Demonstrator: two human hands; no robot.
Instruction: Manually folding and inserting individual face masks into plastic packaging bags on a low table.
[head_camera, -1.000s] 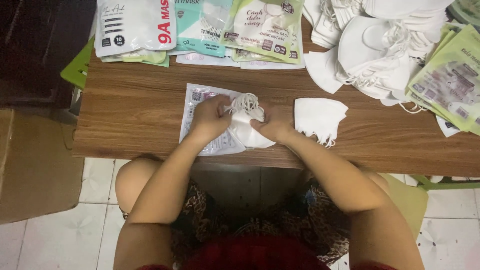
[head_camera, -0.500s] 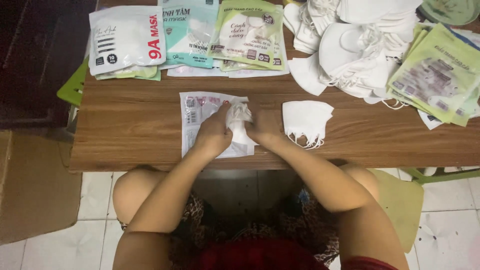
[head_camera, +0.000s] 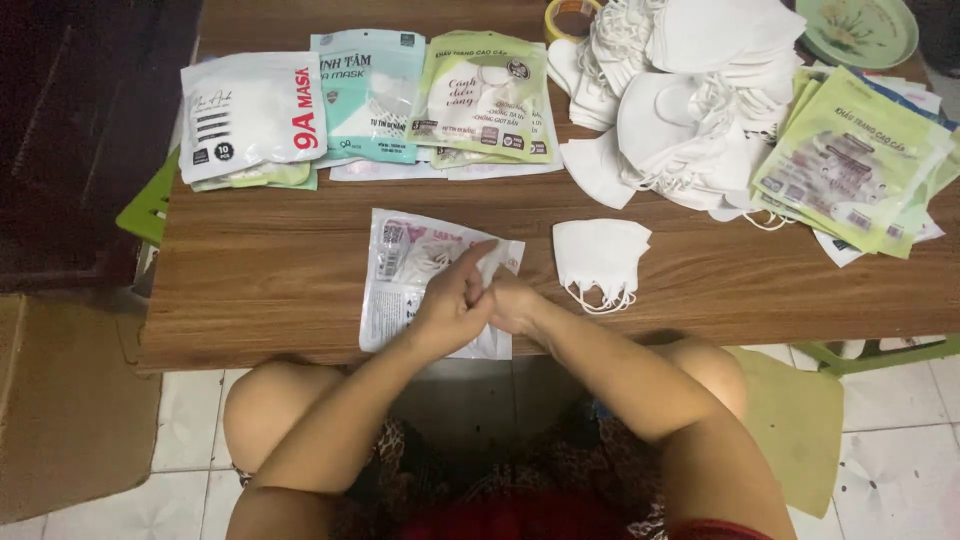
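Across the wooden bench (head_camera: 260, 290), which filled the middle of the view, everything else lay relative to its near edge. Farthest from that edge, at the right, sat a big heap of loose white masks (head_camera: 690, 90), and just right of the heap a stack of green packets (head_camera: 850, 160) fanned out toward the corner. A round green plate (head_camera: 860, 30) showed at the far right corner, and a tape roll (head_camera: 570, 15) peeked out at the far edge beside the heap. Along the far left stood three filled packs: a white pack (head_camera: 250, 115), a teal pack (head_camera: 368, 95) and a pale green pack (head_camera: 485, 100), side by side and overlapping slightly.

Closer to the near edge, a single folded mask (head_camera: 600, 260) lay alone, well apart from the heap and just right of the hands. A clear pouch (head_camera: 400, 270) lay flat against the near edge, its lower end touching that edge.

Both hands met over the pouch's right half. The left hand (head_camera: 450, 305) rested on the pouch with fingers curled, its grip closed around something white, though how much it held was hidden. The right hand (head_camera: 515, 300) pressed against the left, fingers folded inward; what its grip held could not be told, as the left hand covered it.
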